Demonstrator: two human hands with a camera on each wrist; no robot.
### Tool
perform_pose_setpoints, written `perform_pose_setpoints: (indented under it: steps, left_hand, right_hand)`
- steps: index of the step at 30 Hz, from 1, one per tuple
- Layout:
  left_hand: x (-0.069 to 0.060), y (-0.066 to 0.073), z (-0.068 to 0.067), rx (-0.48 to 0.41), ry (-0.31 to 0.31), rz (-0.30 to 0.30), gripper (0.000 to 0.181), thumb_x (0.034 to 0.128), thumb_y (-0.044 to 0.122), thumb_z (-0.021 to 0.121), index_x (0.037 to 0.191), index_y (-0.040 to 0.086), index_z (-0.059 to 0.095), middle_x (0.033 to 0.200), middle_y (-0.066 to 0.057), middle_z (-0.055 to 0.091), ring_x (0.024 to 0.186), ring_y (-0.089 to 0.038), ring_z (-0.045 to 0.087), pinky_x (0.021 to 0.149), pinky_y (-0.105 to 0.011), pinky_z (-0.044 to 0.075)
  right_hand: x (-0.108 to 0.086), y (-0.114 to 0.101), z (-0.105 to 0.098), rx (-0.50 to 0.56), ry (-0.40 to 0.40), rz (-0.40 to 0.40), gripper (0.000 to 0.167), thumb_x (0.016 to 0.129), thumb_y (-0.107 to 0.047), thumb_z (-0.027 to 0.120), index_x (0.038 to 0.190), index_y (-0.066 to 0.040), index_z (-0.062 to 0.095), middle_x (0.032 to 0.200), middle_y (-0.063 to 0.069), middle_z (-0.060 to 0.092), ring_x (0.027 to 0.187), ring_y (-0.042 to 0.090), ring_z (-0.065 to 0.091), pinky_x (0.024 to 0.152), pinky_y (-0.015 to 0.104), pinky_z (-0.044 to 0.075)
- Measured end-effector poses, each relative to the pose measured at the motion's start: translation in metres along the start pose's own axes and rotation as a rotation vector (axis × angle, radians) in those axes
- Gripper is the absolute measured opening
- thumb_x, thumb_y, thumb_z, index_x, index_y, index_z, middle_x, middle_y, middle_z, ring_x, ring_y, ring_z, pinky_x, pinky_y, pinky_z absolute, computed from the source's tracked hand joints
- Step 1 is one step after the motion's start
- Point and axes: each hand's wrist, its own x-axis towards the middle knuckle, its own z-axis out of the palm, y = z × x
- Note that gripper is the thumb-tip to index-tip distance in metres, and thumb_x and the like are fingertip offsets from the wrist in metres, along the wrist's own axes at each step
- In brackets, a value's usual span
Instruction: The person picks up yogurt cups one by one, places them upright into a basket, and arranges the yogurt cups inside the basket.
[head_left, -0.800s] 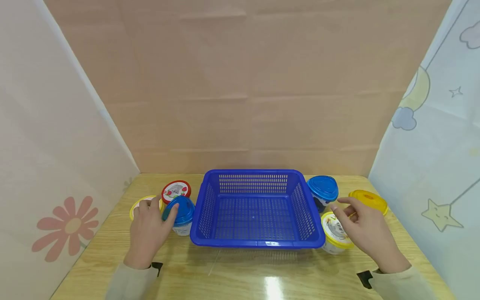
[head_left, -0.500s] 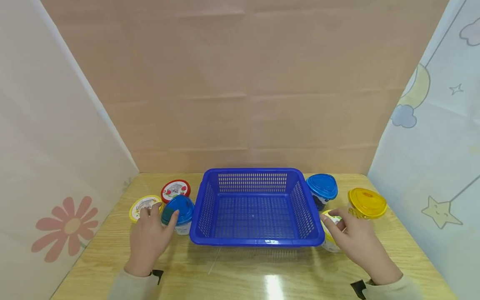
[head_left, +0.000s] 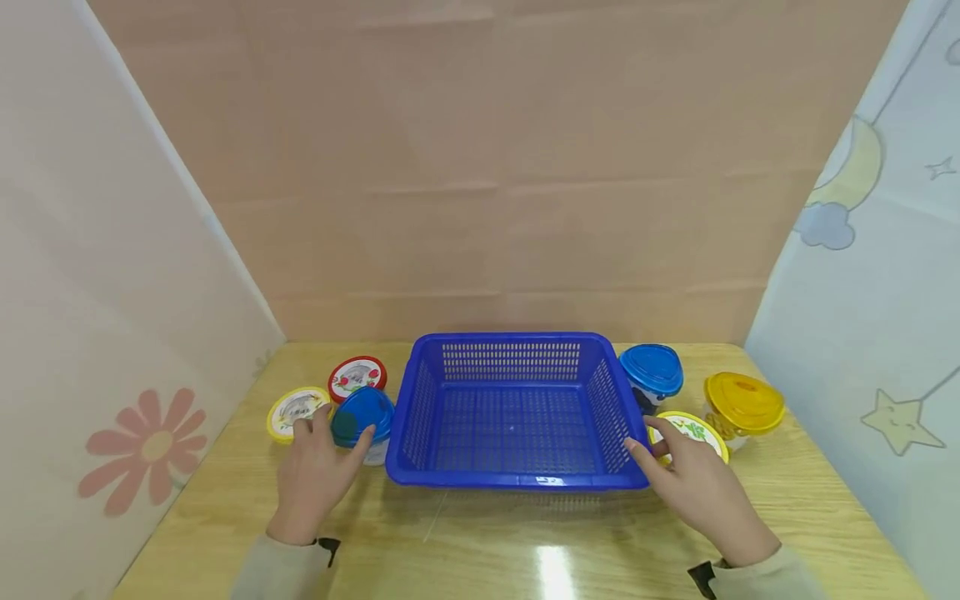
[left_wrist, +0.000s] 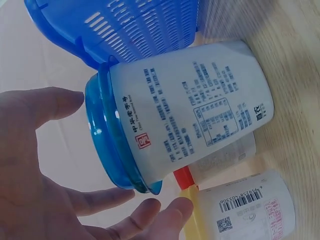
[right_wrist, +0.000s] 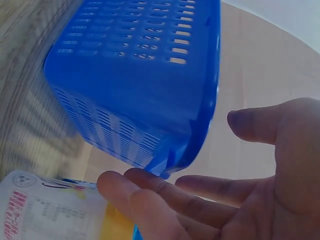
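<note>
My left hand (head_left: 315,475) is at a white tub with a blue lid (head_left: 365,415), thumb on one side of the lid and fingers on the other. In the left wrist view the thumb stands just off the lid (left_wrist: 112,130), and one fingertip is close to its lower edge; contact is unclear. My right hand (head_left: 697,492) is by the front right corner of a blue plastic basket (head_left: 517,481). The right wrist view shows its thumb and fingers spread on either side of the basket's rim (right_wrist: 212,95), thumb apart from it. It partly hides a yellow-rimmed tub (head_left: 693,427).
On the left stand a red-rimmed tub (head_left: 358,377) and another yellow-rimmed tub (head_left: 295,414). Right of the basket are a second blue-lidded tub (head_left: 651,369) and a tub with an all-yellow lid (head_left: 744,403). Fabric walls enclose the wooden table (head_left: 480,550) at back and sides.
My right hand has moved left, from above the yellow-lidded tubs to the basket's corner. The left hand has shifted only slightly, beside the blue-lidded tub. The head view has turned a little.
</note>
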Motion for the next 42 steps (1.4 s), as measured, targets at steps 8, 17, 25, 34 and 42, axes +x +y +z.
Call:
perform_pose_setpoints:
  steps: [8,17,25,34,42]
  left_hand:
    - [0.003,-0.002,0.004,-0.021,-0.019,0.0,0.084,0.0858,0.053,0.072,0.135,-0.01,0.046,0.101,-0.028,0.048,0.064,-0.03,0.054,0.047,-0.035,0.044]
    - [0.009,-0.003,0.007,-0.01,-0.039,-0.021,0.092,0.0819,0.061,0.072,0.135,-0.01,0.046,0.104,-0.029,0.045,0.068,-0.034,0.058,0.052,-0.044,0.052]
    - [0.011,-0.002,0.008,0.01,-0.055,-0.036,0.1,0.078,0.07,0.07,0.136,-0.008,0.045,0.106,-0.03,0.046,0.073,-0.036,0.058,0.056,-0.046,0.054]
    - [0.014,-0.002,0.007,0.01,-0.058,-0.042,0.101,0.0766,0.072,0.07,0.136,-0.007,0.047,0.104,-0.028,0.045,0.067,-0.031,0.056,0.05,-0.039,0.048]
    - [0.016,-0.003,0.007,0.01,-0.078,-0.044,0.1,0.0756,0.072,0.07,0.137,-0.004,0.047,0.104,-0.027,0.045,0.069,-0.031,0.057,0.05,-0.039,0.048]
  right_hand:
    - [0.005,0.005,0.006,0.007,-0.018,-0.019,0.068,0.1,-0.046,0.057,0.144,0.004,0.044,0.107,0.018,0.071,0.084,0.026,0.069,0.07,0.047,0.057]
    - [0.008,0.012,0.013,0.035,0.0,-0.064,0.066,0.099,-0.038,0.062,0.147,0.003,0.041,0.107,0.02,0.072,0.093,0.032,0.07,0.073,0.049,0.057]
    - [0.011,0.015,0.017,0.072,-0.021,-0.062,0.068,0.099,-0.035,0.062,0.15,0.002,0.036,0.112,0.024,0.07,0.094,0.032,0.071,0.075,0.049,0.058]
    - [0.016,0.019,0.022,0.125,-0.004,-0.084,0.066,0.099,-0.028,0.062,0.15,0.004,0.035,0.117,0.029,0.067,0.1,0.038,0.07,0.08,0.052,0.057]
    - [0.017,0.021,0.026,0.197,-0.017,-0.062,0.066,0.1,-0.024,0.061,0.152,0.002,0.031,0.115,0.026,0.069,0.097,0.031,0.072,0.077,0.043,0.059]
